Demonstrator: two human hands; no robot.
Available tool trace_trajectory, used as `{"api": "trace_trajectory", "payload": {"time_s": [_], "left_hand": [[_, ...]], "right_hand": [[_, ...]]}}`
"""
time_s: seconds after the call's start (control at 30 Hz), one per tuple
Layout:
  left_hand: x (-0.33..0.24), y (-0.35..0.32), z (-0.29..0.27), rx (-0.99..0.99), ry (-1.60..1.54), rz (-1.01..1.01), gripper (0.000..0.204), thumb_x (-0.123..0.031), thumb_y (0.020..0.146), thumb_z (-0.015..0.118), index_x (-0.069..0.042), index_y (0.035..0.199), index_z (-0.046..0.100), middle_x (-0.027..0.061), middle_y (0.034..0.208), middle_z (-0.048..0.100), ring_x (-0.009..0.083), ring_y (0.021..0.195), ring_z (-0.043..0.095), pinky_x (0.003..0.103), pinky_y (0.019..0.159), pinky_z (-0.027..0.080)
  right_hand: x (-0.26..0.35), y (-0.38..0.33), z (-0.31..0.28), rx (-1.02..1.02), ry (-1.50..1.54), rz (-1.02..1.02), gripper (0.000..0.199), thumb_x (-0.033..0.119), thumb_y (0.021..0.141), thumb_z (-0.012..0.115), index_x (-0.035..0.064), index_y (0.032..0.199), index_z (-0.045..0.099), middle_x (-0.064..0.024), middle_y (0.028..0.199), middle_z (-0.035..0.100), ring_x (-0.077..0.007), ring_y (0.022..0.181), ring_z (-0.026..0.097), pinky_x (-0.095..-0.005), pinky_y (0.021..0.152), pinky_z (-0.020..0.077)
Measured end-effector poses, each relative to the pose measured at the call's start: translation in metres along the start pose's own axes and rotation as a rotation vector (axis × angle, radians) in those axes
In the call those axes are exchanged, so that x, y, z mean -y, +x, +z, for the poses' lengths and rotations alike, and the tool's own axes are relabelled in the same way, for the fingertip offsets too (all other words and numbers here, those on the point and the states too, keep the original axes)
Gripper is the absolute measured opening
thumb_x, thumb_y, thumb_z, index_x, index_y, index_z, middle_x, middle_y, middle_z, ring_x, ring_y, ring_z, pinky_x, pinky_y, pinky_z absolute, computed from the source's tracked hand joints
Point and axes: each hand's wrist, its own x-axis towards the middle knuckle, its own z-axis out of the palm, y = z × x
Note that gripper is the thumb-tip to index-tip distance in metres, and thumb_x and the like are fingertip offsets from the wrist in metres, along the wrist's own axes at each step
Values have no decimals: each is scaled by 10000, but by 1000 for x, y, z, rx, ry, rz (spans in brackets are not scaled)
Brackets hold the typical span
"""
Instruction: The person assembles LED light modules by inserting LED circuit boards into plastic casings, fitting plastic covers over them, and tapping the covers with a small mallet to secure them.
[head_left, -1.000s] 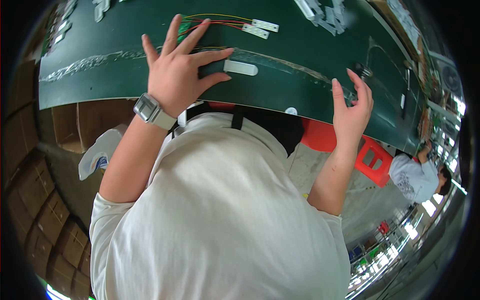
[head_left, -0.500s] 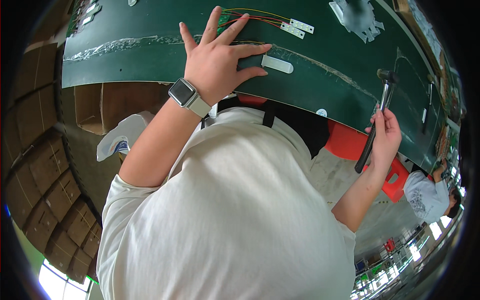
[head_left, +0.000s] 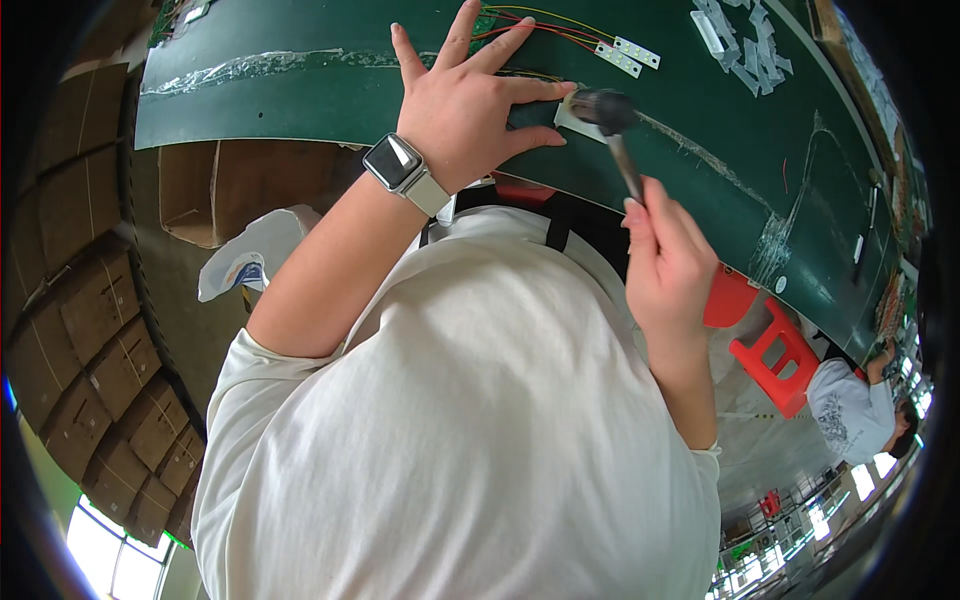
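Observation:
My left hand lies with fingers spread over the green tabletop. Its index fingertip and thumb tip are at the near-left end of a small white plastic piece. In my right hand is a hammer, gripped by its handle. The slightly blurred dark hammer head hangs over the white piece and hides its far end; contact cannot be made out. Beyond my left fingers, a green circuit board partly shows, with red and yellow wires running to two white perforated strips.
Torn grey tape sticks to the table at the back right. A thin pen-like tool lies near the right edge. Red stools and a seated co-worker are at the right. Stacked cardboard boxes line the left.
My right hand has swung the hammer leftward from the table's right side to above the white piece. My left hand stays spread beside that piece. The whole view has shifted slightly.

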Motion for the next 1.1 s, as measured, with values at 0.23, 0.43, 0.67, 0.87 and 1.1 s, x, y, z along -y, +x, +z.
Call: {"api": "trace_trajectory", "payload": {"time_s": [0.23,0.43,0.67,0.87,1.1], "left_hand": [[3,-5,4,51,-23,-25,478,-589,851,794,-428,1300,765,35,1702,411,431,1623,186,868,1160,68],[1,-2,4,10,-19,-6,458,-568,843,815,-427,1277,778,38,1684,441,424,1622,197,870,1154,70],[-2,2,-5,1,-85,15,423,-526,829,829,-358,1216,813,36,1598,528,408,1566,309,855,1159,115],[0,4,-3,-187,-217,194,433,-455,855,825,-242,1231,795,-30,1354,734,229,1381,598,601,1252,302],[-27,-7,8,143,-111,357,930,-655,850,687,-178,1612,446,-23,1666,447,243,1568,368,598,1291,241]], "right_hand": [[1,9,-18,-15,-184,-75,245,90,991,731,-22,1208,722,-120,786,667,-266,616,624,-367,568,499],[-20,-14,-21,27,-222,86,230,32,971,743,-30,1192,732,-120,813,689,-214,641,627,-330,576,496],[-54,-21,-57,-293,-173,322,258,78,1005,743,-39,1235,741,-110,951,784,-149,790,718,-278,702,551],[-88,-25,-106,-351,-602,567,258,182,970,791,61,1198,788,-102,949,792,-196,815,745,-327,726,575],[-120,-19,-125,-340,-682,719,316,289,930,806,127,1201,798,-66,1030,796,-275,937,735,-413,861,577]]}}
